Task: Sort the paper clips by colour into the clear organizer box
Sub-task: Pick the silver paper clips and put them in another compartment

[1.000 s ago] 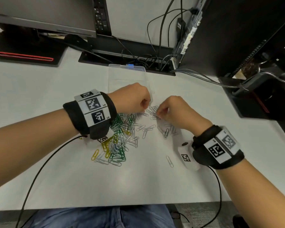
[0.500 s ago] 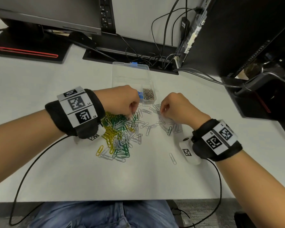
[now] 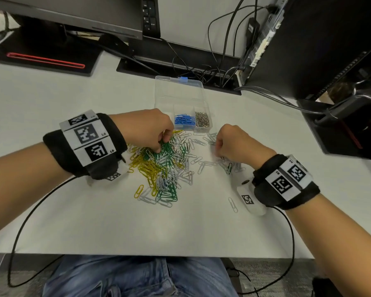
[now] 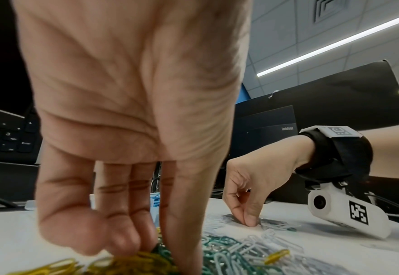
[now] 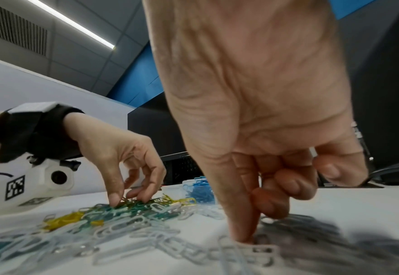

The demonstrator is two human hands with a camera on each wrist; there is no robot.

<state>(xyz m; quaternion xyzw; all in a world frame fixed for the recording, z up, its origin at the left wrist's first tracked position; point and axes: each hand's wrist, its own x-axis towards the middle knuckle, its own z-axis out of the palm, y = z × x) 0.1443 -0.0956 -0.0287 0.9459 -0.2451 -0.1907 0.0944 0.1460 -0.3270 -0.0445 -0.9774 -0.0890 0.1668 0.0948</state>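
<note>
A: While both hands sit low over the table [image 3: 51, 221], where's the pile?

B: Centre of the head view. Mixed paper clips [image 3: 163, 168], yellow, green and white, heaped on the white surface. One white clip [image 3: 232, 204] lies alone, lower right of the heap, beside the right wrist camera [image 3: 250, 199].

A: Left hand?

B: Left hand [image 3: 146, 129] is at the heap's upper left edge, fingers curled down. Left wrist view: fingertips [image 4: 123, 243] and thumb pinch into the green and yellow clips. How many clips they hold I cannot tell.

A: Right?

B: Right hand [image 3: 234, 142] is right of the heap, apart from the left. Right wrist view: thumb tip [image 5: 243, 234] presses down among white clips, the other fingers curled in behind it. Whether a clip is actually caught between them I cannot tell; blurred.

A: Box?

B: Clear organizer box [image 3: 180, 91] stands just above the hands, lid open toward the top of the frame. Near row: blue clips [image 3: 184, 120] in the middle compartment, silver clips [image 3: 202, 119] in the right one. Left one is hidden behind the left hand.

A: Surroundings?

B: Monitor stand [image 3: 41, 58] upper left, cables [image 3: 212, 67] top centre, dark computer case [image 3: 308, 43] upper right.
</note>
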